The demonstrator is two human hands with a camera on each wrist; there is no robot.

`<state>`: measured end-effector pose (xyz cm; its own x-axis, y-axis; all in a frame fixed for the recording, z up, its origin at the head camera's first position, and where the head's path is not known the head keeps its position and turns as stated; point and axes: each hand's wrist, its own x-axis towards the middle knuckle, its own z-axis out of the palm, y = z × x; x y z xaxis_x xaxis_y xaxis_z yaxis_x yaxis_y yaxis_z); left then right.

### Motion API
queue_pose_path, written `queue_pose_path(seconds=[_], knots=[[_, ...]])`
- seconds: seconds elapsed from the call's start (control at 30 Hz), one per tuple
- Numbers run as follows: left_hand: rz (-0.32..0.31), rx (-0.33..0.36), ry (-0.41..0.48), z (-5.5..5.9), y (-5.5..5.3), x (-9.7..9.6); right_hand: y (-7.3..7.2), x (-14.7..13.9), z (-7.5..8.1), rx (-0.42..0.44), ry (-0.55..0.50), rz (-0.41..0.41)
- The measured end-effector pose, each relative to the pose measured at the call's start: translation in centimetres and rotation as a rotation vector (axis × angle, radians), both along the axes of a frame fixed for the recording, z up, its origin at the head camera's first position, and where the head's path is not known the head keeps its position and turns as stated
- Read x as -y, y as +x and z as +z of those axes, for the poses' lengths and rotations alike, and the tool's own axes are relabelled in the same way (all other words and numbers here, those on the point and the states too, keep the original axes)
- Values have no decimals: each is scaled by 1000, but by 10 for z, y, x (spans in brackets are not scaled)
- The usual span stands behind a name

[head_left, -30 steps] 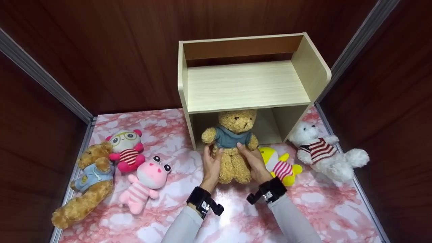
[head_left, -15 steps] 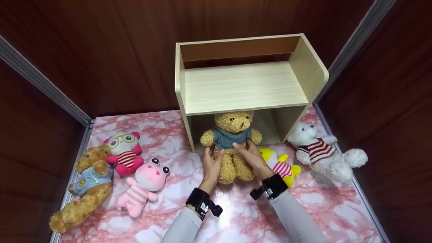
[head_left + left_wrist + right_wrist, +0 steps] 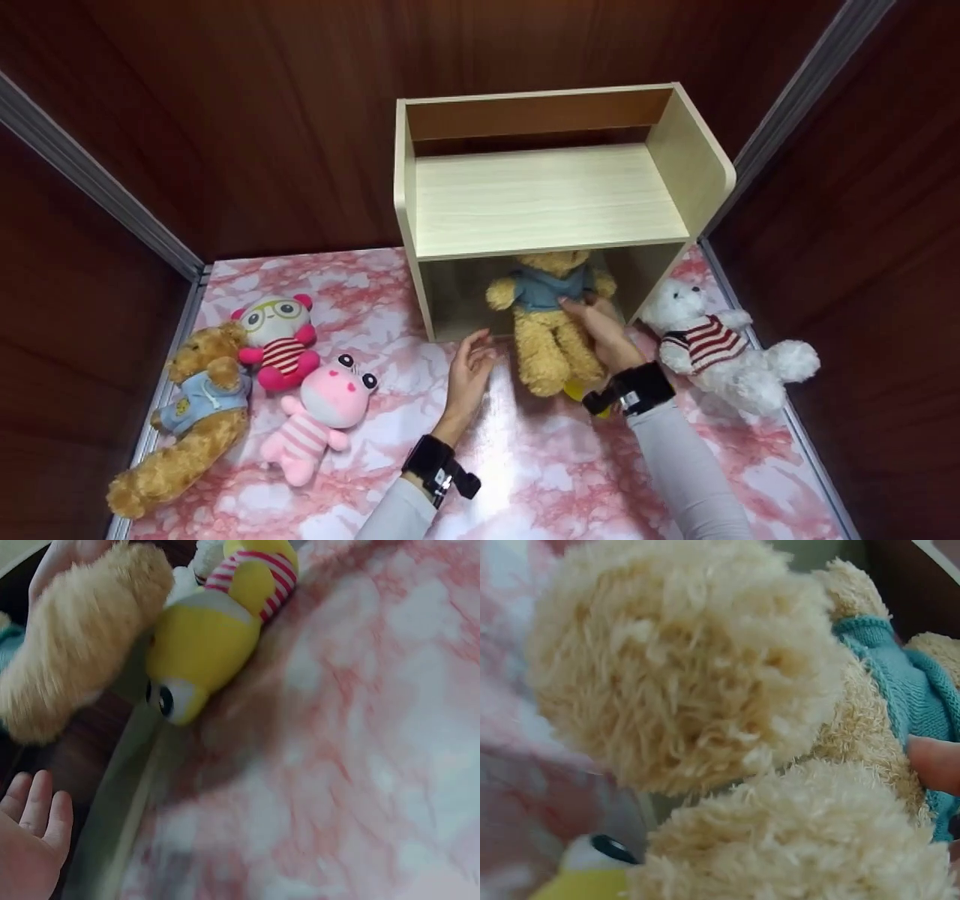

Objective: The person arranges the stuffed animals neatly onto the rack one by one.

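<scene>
A tan teddy bear (image 3: 551,337) in a blue-green sweater is at the front of the shelf's lower compartment, its head partly hidden under the middle board. My right hand (image 3: 606,330) grips its side, thumb on the sweater hem; the right wrist view shows the bear's legs (image 3: 682,667) close up. Apart from the bear, to its left, my left hand (image 3: 470,379) holds nothing, fingers loosely bent; in the left wrist view its fingers (image 3: 36,806) are spread beside the shelf edge. A yellow plush toy (image 3: 202,652) in pink stripes lies on the floor under the bear's legs, mostly hidden in the head view.
The pale wooden shelf (image 3: 551,199) stands against the back wall. A white plush bear (image 3: 720,345) lies to its right. On the left lie a brown bear (image 3: 202,405), a pink panda (image 3: 281,341) and a pink frog-like plush (image 3: 319,412). Dark panels (image 3: 262,135) enclose the floor.
The teddy bear has shifted right and deeper into the lower compartment with my right hand. My left hand has let go of it. The yellow plush is now mostly covered.
</scene>
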<state>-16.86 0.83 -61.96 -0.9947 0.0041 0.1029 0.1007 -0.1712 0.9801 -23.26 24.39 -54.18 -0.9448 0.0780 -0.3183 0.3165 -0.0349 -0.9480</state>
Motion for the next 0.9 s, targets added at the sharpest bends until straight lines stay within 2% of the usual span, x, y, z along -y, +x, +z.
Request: queue_pose_path(seconds=[0.17,0.3,0.4,0.57,0.67,0.77,0.9], knots=[[29,60,-76,-18,7,15,-13,-23,6,53,-10,-90],[45,58,-113,-26,14,26,-25,-35,8,79,-32,-126],[59,51,-159,-18,21,34,-35,-40,6,116,-51,-122],[49,98,-204,1,32,49,-50,-46,2,148,-13,-143],[11,150,-201,2,33,56,-61,-48,2,118,14,-125],[-52,185,-197,-1,32,61,-71,-47,3,85,-1,-114],[-114,216,-185,-7,29,66,-81,-48,9,150,53,-83]])
